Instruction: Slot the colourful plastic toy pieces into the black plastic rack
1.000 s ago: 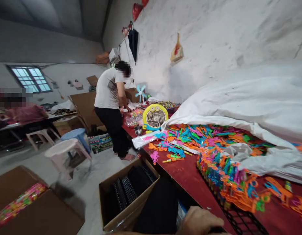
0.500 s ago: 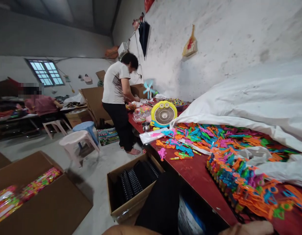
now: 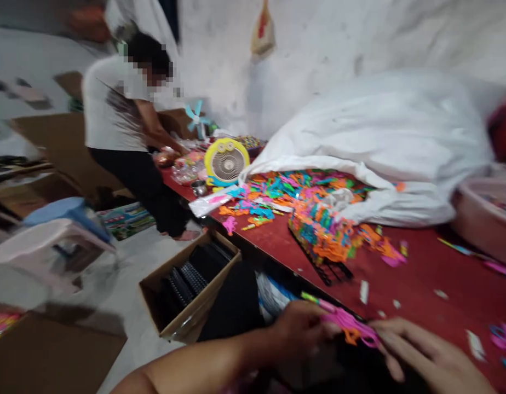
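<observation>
My left hand grips a bright pink plastic toy just off the table's front edge. A thin tube with a yellow-green end sticks out of it past my fingers, and a small orange piece shows beneath. At the toy's looped right end, the fingers and thumb of my right hand close on it, somewhat blurred. Beyond my hands, a black rack stands on the red table, packed with upright toys in orange, blue and green. A loose heap of similar toys spills from a big white sack.
A yellow fan stands farther along the table; a pink tub is at right. On the floor are a carton of black racks and stools. A co-worker bends over the table's far end.
The view has swung right and down. Both my hands have come up into view with the pink toy between them; earlier only an arm and a blurred hand showed at the bottom edge.
</observation>
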`<state>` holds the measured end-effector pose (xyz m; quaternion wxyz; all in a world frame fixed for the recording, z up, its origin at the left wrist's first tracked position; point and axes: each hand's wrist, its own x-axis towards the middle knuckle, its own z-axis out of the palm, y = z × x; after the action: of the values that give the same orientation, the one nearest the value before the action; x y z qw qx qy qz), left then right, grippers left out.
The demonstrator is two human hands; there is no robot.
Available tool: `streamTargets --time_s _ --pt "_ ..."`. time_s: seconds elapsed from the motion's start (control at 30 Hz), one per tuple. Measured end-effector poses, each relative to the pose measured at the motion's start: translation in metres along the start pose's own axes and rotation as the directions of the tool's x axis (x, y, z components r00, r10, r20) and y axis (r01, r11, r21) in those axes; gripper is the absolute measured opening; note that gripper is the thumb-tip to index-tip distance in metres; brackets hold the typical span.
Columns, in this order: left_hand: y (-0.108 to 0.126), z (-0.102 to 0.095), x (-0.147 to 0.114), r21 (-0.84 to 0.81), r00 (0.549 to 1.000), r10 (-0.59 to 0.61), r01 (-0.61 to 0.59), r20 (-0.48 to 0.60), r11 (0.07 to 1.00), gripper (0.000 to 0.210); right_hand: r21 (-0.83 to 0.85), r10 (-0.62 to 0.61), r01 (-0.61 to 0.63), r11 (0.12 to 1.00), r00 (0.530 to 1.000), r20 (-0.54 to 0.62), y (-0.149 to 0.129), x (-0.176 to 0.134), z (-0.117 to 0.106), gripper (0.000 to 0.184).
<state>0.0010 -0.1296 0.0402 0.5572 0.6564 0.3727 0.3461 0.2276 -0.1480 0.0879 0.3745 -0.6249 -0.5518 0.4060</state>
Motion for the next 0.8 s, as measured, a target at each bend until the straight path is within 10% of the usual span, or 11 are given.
streamTargets --time_s 0.27,0.63,0.73,0.8 --pt "0.028 -0.002 0.001 -0.406 0.935 -0.185 0.301 0.302 0.863 0.057 0.472 0.146 -0.145 0.870 0.989 0.036 -0.005 -0.010 0.015 0.045" --pt "0.015 0.002 0.020 -0.484 0.607 -0.124 0.726 0.785 0.488 0.040 0.219 -0.325 0.264 0.940 0.889 0.322 -0.008 -0.010 0.021 0.039" --pt "0.023 -0.003 0.025 -0.489 0.667 -0.154 0.665 0.729 0.564 0.041 0.220 -0.278 0.217 0.951 0.913 0.297 -0.008 -0.005 0.021 0.037" --pt "0.026 -0.004 0.029 -0.474 0.813 -0.238 0.518 0.531 0.712 0.047 0.218 -0.184 0.139 0.966 0.963 0.199 -0.004 0.002 0.019 0.035"
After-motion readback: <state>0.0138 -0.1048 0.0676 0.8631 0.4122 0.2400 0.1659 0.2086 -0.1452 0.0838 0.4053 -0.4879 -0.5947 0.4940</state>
